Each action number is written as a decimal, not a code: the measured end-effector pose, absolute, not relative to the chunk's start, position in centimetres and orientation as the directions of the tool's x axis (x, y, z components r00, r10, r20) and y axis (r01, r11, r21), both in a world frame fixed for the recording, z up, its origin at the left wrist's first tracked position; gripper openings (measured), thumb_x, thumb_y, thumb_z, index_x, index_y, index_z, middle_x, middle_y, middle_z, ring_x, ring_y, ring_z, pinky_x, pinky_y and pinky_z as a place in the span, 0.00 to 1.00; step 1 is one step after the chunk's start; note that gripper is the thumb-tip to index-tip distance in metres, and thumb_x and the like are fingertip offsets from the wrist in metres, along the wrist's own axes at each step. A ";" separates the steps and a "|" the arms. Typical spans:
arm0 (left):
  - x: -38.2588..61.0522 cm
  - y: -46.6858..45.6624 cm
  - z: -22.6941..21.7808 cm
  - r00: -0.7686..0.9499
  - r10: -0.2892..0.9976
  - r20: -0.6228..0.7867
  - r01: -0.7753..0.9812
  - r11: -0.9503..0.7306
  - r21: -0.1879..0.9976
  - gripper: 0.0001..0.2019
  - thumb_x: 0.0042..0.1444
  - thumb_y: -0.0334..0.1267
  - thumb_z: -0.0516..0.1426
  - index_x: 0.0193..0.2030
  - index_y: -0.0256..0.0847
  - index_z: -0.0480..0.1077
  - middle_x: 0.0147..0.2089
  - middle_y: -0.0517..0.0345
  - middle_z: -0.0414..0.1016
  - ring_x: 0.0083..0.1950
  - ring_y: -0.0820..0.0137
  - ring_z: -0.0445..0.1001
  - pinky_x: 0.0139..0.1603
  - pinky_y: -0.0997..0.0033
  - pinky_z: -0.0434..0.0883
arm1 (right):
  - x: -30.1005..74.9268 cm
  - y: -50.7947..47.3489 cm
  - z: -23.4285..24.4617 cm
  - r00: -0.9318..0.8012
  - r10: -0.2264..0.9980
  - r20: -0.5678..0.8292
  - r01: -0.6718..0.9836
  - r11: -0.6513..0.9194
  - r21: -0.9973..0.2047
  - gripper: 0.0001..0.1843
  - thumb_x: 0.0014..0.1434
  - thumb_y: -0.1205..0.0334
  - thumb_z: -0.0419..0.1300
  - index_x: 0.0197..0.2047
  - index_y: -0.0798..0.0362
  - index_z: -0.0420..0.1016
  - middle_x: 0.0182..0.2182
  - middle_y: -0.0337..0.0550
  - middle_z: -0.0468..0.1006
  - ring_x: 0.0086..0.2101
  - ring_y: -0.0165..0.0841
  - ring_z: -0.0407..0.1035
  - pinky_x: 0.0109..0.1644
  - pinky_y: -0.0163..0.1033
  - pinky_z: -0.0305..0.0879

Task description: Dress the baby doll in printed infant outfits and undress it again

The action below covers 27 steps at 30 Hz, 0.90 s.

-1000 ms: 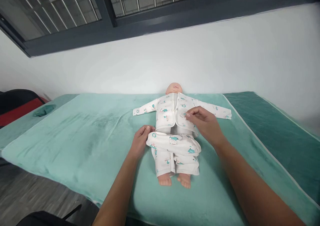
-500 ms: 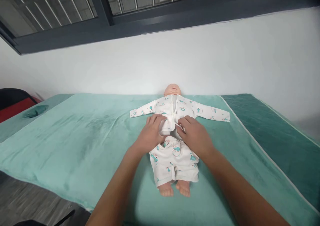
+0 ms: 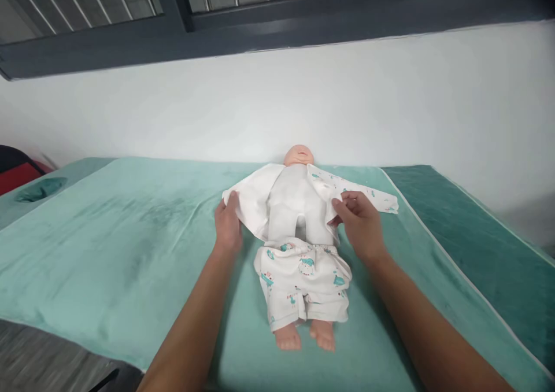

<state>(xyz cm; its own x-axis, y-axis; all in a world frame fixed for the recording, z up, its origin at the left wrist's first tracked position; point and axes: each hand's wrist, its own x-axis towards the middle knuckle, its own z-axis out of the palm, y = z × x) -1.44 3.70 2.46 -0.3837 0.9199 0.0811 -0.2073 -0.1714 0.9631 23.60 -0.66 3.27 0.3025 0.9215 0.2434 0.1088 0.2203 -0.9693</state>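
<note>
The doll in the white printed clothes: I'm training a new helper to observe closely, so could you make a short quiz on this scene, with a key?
1. Multiple choice. How is the front of the jacket on the doll?
a) buttoned shut
b) spread open
c) tied with a ribbon

2. True or false: the bare feet stick out below the printed trousers.

3. Short answer. What do the left hand and the right hand each hold?

Key:
1. b
2. True
3. Each holds one front flap of the jacket.
</note>
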 end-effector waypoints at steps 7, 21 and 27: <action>-6.5 3.2 0.2 -0.403 0.908 0.114 0.313 0.019 0.950 0.20 0.58 0.55 0.52 0.27 0.40 0.66 0.20 0.60 0.65 0.23 0.71 0.64 0.26 0.71 0.60 | 28.4 -1.9 1.8 0.540 0.787 0.299 0.153 0.257 -0.954 0.22 0.53 0.52 0.63 0.50 0.50 0.71 0.20 0.31 0.67 0.21 0.27 0.62 0.26 0.32 0.62; -7.1 1.3 0.9 -0.404 0.898 0.174 0.869 0.318 0.378 0.19 0.65 0.47 0.42 0.46 0.42 0.68 0.38 0.39 0.78 0.39 0.51 0.77 0.31 0.64 0.60 | 34.0 -7.8 -2.1 0.353 0.907 0.228 0.897 -0.259 -0.357 0.22 0.62 0.51 0.48 0.52 0.44 0.77 0.36 0.46 0.81 0.34 0.41 0.73 0.32 0.40 0.58; -6.4 1.3 0.8 -0.339 0.928 0.155 0.893 0.266 0.362 0.13 0.63 0.42 0.46 0.44 0.42 0.68 0.42 0.42 0.77 0.45 0.51 0.75 0.36 0.61 0.65 | 33.1 -7.7 -1.7 0.364 0.914 0.176 0.907 -0.306 -0.289 0.22 0.62 0.46 0.48 0.50 0.42 0.77 0.37 0.45 0.81 0.34 0.43 0.73 0.30 0.39 0.56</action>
